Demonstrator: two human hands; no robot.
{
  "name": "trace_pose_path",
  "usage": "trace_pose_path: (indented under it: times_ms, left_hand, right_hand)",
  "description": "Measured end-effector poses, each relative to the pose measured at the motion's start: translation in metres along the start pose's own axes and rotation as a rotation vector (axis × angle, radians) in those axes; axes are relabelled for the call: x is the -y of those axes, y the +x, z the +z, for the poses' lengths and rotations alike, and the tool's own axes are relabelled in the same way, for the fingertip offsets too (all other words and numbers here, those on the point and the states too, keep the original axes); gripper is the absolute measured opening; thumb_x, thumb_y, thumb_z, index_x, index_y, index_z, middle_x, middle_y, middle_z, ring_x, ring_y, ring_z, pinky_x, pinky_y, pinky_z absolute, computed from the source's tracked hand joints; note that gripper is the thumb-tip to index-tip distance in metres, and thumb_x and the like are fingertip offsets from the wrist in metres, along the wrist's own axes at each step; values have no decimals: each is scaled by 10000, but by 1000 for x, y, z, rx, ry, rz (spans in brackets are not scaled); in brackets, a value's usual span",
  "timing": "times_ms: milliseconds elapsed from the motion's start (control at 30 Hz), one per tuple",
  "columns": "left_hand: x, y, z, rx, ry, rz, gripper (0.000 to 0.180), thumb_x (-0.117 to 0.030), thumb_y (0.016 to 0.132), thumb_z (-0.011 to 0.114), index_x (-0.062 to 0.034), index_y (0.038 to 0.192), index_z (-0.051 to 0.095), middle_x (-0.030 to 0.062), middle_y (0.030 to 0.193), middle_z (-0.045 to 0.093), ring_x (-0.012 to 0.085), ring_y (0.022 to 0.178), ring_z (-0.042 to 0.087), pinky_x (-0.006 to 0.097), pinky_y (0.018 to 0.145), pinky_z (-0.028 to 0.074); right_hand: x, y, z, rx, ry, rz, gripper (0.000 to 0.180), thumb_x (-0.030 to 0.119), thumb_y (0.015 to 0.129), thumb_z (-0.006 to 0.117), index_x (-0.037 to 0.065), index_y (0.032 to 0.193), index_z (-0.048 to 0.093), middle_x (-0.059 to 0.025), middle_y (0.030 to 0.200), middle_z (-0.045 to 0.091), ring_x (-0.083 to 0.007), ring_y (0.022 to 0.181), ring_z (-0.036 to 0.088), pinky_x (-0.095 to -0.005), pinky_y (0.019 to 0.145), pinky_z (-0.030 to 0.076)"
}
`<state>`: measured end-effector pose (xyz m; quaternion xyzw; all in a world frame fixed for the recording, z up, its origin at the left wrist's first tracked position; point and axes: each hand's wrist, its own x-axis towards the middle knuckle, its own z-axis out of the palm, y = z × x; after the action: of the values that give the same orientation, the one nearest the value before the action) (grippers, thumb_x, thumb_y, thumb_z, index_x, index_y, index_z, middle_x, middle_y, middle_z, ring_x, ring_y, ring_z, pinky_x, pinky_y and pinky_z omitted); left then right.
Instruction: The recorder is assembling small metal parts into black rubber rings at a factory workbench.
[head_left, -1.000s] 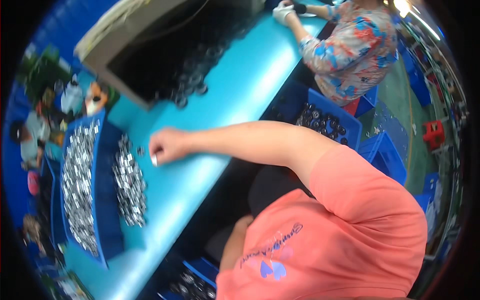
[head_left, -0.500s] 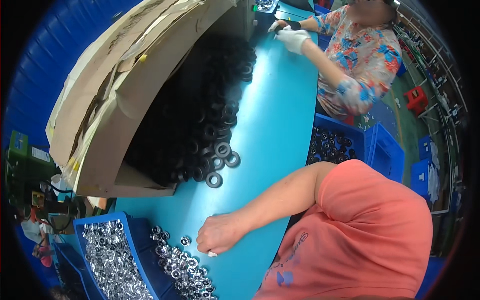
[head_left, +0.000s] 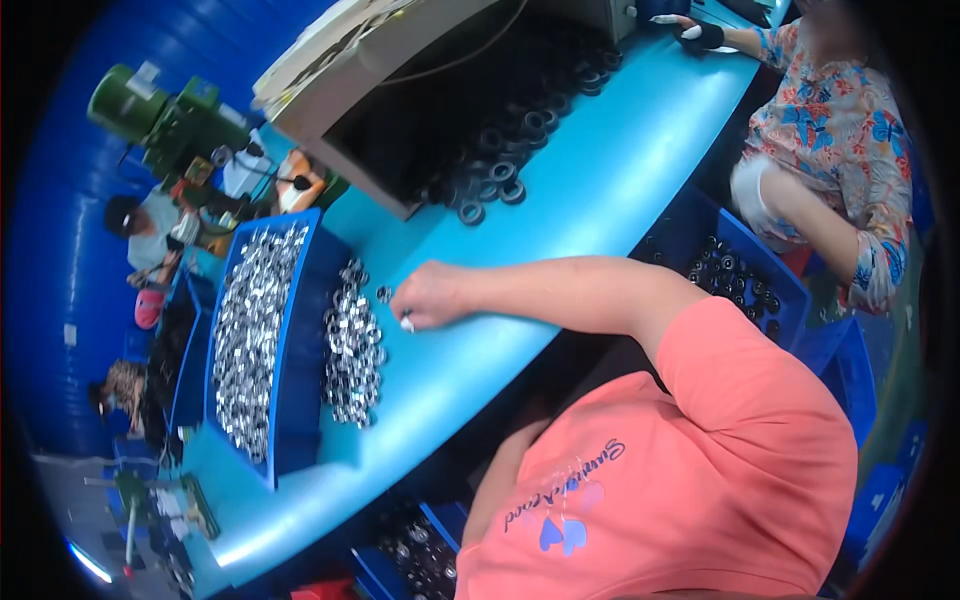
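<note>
the blue bin (head_left: 307, 350) stands on the turquoise table (head_left: 450, 372), filled with shiny silver pieces (head_left: 258, 340). just to the right of the bin, a loose pile (head_left: 353, 350) of the same pieces lies along its wall. the right hand (head_left: 432, 296) is farther right of the bin, beyond the pile, at the table's surface, with 1 lone silver piece (head_left: 384, 294) just beside its fingertips. its fingers are curled inward and something white shows at 1 fingertip; whether they grasp anything i cannot tell. the left arm (head_left: 507, 470) shows in part, below and right of the bin; its hand is hidden, so i cannot tell its grip. above and right of the bin, black rings (head_left: 502, 172) spill onto the table from a large open box (head_left: 300, 115). well to the right of the bin, a co-worker (head_left: 820, 130) in a floral top sits near a blue crate (head_left: 790, 283) of dark round parts.
</note>
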<state>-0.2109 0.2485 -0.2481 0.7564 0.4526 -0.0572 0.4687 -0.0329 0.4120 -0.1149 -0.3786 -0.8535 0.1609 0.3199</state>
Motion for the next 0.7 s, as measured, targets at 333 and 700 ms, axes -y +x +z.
trace_pose_path:
  times_ms: [333, 700]
  left_hand:
    - [-17, -50, 56, -183, 22, 43, 387, -95, 931, 572, -40, 1307, 643, 219, 1252, 675, 404, 1156, 640, 433, 976, 520]
    - [-145, -75, -93, -957, -61, 610, 243, 29, 861, 664, -39, 1089, 712, 127, 917, 678, 225, 783, 650, 320, 713, 522]
  right_hand:
    - [14, -22, -27, 61, -147, -114, 165, 248, 877, 666, 127, 974, 722, -81, 971, 727, -324, 962, 694, -471, 817, 553]
    - [-84, 3, -146, -485, -439, 191, 167, 190, 877, 621, 105, 934, 753, -124, 984, 715, -336, 985, 678, -451, 872, 553]
